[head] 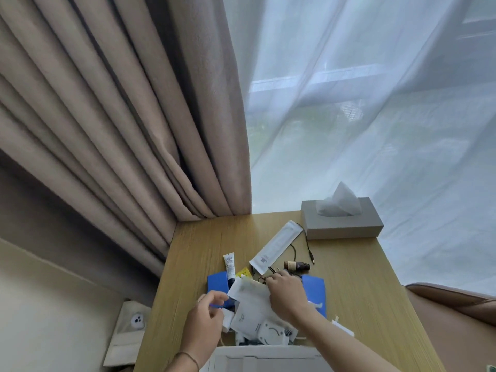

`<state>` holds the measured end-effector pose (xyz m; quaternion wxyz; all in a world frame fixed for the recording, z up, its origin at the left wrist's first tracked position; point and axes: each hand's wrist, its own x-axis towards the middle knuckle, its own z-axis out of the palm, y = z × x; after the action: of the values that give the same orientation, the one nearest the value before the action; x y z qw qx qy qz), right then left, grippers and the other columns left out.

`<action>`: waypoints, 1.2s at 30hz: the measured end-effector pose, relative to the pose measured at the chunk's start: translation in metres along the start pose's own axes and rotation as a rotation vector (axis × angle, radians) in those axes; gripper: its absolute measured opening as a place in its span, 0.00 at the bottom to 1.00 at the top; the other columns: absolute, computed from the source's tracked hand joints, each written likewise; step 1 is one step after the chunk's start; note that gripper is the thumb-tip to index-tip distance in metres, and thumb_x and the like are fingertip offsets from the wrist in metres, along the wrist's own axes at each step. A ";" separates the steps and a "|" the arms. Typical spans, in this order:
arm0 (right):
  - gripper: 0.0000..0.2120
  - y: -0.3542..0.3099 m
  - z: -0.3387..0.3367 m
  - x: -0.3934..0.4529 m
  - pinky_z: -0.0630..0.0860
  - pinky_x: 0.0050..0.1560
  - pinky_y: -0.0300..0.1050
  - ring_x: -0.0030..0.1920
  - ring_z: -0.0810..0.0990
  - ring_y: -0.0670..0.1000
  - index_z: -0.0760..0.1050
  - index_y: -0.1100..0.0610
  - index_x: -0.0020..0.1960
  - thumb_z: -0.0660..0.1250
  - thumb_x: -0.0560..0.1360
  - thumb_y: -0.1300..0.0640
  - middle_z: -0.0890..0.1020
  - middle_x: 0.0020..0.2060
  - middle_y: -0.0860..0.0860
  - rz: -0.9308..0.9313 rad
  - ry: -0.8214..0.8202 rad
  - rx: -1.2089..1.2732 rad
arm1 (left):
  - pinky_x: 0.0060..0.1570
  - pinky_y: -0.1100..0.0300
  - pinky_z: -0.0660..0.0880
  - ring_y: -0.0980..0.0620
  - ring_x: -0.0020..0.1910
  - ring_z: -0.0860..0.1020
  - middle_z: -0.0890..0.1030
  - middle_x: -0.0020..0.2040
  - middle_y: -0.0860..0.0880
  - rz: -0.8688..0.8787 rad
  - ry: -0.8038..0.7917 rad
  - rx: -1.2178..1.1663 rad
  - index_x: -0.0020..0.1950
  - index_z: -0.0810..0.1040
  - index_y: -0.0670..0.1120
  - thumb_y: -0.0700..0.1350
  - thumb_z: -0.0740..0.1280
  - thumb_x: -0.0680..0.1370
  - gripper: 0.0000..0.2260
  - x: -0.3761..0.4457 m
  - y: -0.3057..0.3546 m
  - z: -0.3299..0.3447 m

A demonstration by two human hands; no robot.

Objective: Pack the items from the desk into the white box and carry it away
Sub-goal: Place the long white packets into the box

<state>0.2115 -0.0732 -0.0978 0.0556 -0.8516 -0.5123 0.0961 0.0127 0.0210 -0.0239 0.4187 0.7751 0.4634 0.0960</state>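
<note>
Step in hand: gathering loose items from the desk [362, 277]; packing is judged to be mid-way, with several pieces lying outside the white box [268, 357], which is sitting at the 6 o'clock edge of the view, open side up, against the near desk edge.

Items, left to right:
- Cloth bag [126, 334], hanging or leaning beside the desk at 8 o'clock, off the surface.
- Left hand [206, 315], at 7 o'clock, fingers curling loosely near a thin blue piece; whether it is pinching anything cannot be told through the blur.
- Blue folder [217, 283], lying open under the pile, its other flap showing at 5 o'clock.
- White tube [229, 265], lying just above the folder's left flap.
- White packets [249, 304], stacked at the middle of the pile, spilling toward the box.
- Long white sleeve [276, 247], lying diagonally at 12 o'clock of the pile.
- Right hand [287, 294], fingers bent down over the top packet and a tangle of black cable [306, 244]; grasp looks under way, not confirmed.
- Brown bottle [296, 265], lying on its side just past the fingertips.
- Tissue box [341, 220], standing at 1 o'clock, well apart.

Next move, as judged: closing on the packet or cable and drawing it back toward 6 o'clock without dragging the bottle.

Room: wood-grain desk; beige curtain [120, 116] hanging at 10 o'clock; sheer curtain [375, 103] covering the window at 2 o'clock; chair [456, 318] standing at 4 o'clock.
</note>
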 end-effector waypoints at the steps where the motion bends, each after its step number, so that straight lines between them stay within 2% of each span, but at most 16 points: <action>1: 0.10 0.003 -0.004 0.002 0.72 0.40 0.49 0.48 0.77 0.56 0.77 0.56 0.48 0.60 0.72 0.65 0.83 0.47 0.53 0.082 0.026 0.096 | 0.41 0.68 0.75 0.58 0.48 0.79 0.81 0.51 0.53 -0.002 0.009 -0.008 0.49 0.80 0.55 0.31 0.62 0.78 0.18 0.005 0.001 0.002; 3: 0.05 0.014 -0.012 0.008 0.68 0.35 0.49 0.38 0.75 0.53 0.74 0.56 0.41 0.60 0.73 0.62 0.82 0.38 0.53 0.268 0.084 0.341 | 0.42 0.67 0.73 0.58 0.49 0.79 0.81 0.49 0.53 -0.008 0.003 -0.017 0.48 0.80 0.54 0.31 0.62 0.78 0.17 0.017 0.007 0.008; 5: 0.05 0.031 -0.025 0.015 0.70 0.35 0.49 0.34 0.75 0.53 0.75 0.60 0.42 0.62 0.74 0.61 0.82 0.37 0.57 0.434 0.096 0.681 | 0.43 0.68 0.72 0.57 0.50 0.79 0.81 0.49 0.52 -0.001 -0.018 -0.031 0.47 0.81 0.53 0.31 0.62 0.78 0.16 0.031 0.015 0.018; 8: 0.05 0.061 -0.044 0.019 0.78 0.38 0.51 0.39 0.82 0.56 0.78 0.61 0.50 0.65 0.77 0.60 0.83 0.44 0.61 0.583 0.129 1.171 | 0.45 0.64 0.76 0.52 0.48 0.80 0.82 0.48 0.52 0.027 -0.060 -0.048 0.47 0.81 0.52 0.35 0.64 0.79 0.13 0.058 0.029 0.039; 10: 0.04 0.080 -0.049 0.019 0.79 0.33 0.43 0.39 0.82 0.53 0.78 0.58 0.51 0.66 0.78 0.62 0.83 0.46 0.59 0.666 0.170 1.419 | 0.40 0.60 0.77 0.54 0.45 0.80 0.82 0.46 0.54 0.049 -0.081 -0.007 0.46 0.81 0.55 0.38 0.64 0.79 0.13 0.080 0.040 0.056; 11: 0.04 0.087 -0.049 0.018 0.79 0.32 0.43 0.40 0.82 0.53 0.78 0.58 0.52 0.66 0.79 0.62 0.83 0.47 0.58 0.710 0.182 1.516 | 0.39 0.60 0.77 0.55 0.44 0.80 0.82 0.46 0.56 0.064 -0.094 0.024 0.45 0.80 0.56 0.38 0.63 0.78 0.13 0.091 0.046 0.065; 14: 0.07 0.105 -0.045 0.016 0.78 0.46 0.53 0.44 0.82 0.58 0.78 0.61 0.57 0.65 0.80 0.61 0.84 0.49 0.61 0.850 0.189 1.772 | 0.44 0.57 0.78 0.55 0.46 0.79 0.81 0.48 0.55 0.117 -0.124 0.127 0.48 0.81 0.54 0.39 0.61 0.78 0.12 0.125 0.062 0.091; 16: 0.09 0.111 -0.041 0.014 0.76 0.49 0.56 0.44 0.82 0.58 0.78 0.61 0.59 0.66 0.80 0.61 0.85 0.48 0.60 0.886 0.174 1.862 | 0.44 0.57 0.78 0.54 0.47 0.78 0.81 0.49 0.53 0.138 -0.132 0.216 0.50 0.81 0.53 0.40 0.60 0.78 0.11 0.145 0.069 0.108; 19: 0.11 0.114 -0.039 0.010 0.80 0.49 0.58 0.43 0.83 0.57 0.78 0.59 0.59 0.68 0.77 0.65 0.88 0.47 0.58 0.838 0.123 1.940 | 0.46 0.55 0.79 0.51 0.48 0.78 0.79 0.52 0.51 0.157 -0.118 0.362 0.53 0.80 0.51 0.40 0.60 0.78 0.12 0.172 0.072 0.128; 22: 0.12 0.115 -0.038 0.005 0.82 0.41 0.53 0.42 0.84 0.55 0.79 0.58 0.58 0.69 0.75 0.67 0.88 0.47 0.57 0.812 0.055 1.944 | 0.51 0.52 0.77 0.48 0.57 0.75 0.78 0.59 0.49 0.154 -0.115 0.533 0.60 0.77 0.51 0.42 0.61 0.78 0.13 0.194 0.071 0.149; 24: 0.11 0.115 -0.037 0.003 0.82 0.36 0.49 0.38 0.85 0.53 0.80 0.58 0.56 0.70 0.75 0.66 0.88 0.48 0.57 0.805 0.021 1.945 | 0.55 0.51 0.75 0.46 0.62 0.73 0.76 0.63 0.47 0.129 -0.124 0.611 0.65 0.74 0.52 0.47 0.64 0.79 0.15 0.207 0.071 0.163; 26: 0.11 0.116 -0.036 0.001 0.82 0.36 0.47 0.38 0.85 0.52 0.80 0.58 0.57 0.70 0.75 0.65 0.88 0.49 0.57 0.794 0.000 1.942 | 0.57 0.51 0.73 0.46 0.63 0.72 0.74 0.65 0.47 0.083 -0.136 0.659 0.68 0.72 0.52 0.53 0.67 0.78 0.19 0.217 0.072 0.173; 30: 0.12 0.117 -0.036 -0.001 0.81 0.34 0.45 0.34 0.85 0.50 0.80 0.61 0.58 0.70 0.75 0.66 0.88 0.49 0.57 0.777 0.008 1.945 | 0.56 0.52 0.73 0.46 0.59 0.75 0.77 0.60 0.47 0.075 -0.141 0.795 0.62 0.74 0.52 0.60 0.74 0.71 0.24 0.232 0.073 0.183; 33: 0.13 0.118 -0.037 -0.005 0.81 0.34 0.44 0.33 0.84 0.49 0.79 0.61 0.60 0.69 0.76 0.66 0.88 0.47 0.57 0.772 0.025 1.964 | 0.48 0.54 0.75 0.46 0.54 0.78 0.80 0.54 0.48 0.032 -0.187 0.775 0.52 0.73 0.50 0.59 0.76 0.70 0.20 0.242 0.076 0.184; 36: 0.11 0.117 -0.039 -0.009 0.81 0.33 0.44 0.32 0.83 0.49 0.78 0.60 0.60 0.69 0.78 0.64 0.88 0.45 0.57 0.784 0.034 1.978 | 0.41 0.56 0.74 0.47 0.47 0.80 0.81 0.50 0.48 0.035 -0.254 0.709 0.48 0.73 0.49 0.55 0.74 0.74 0.15 0.245 0.082 0.179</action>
<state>0.3168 -0.1362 -0.0814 0.6953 -0.5345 0.1046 0.4690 0.2970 0.0983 -0.1350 0.1770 0.8853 0.3990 -0.1602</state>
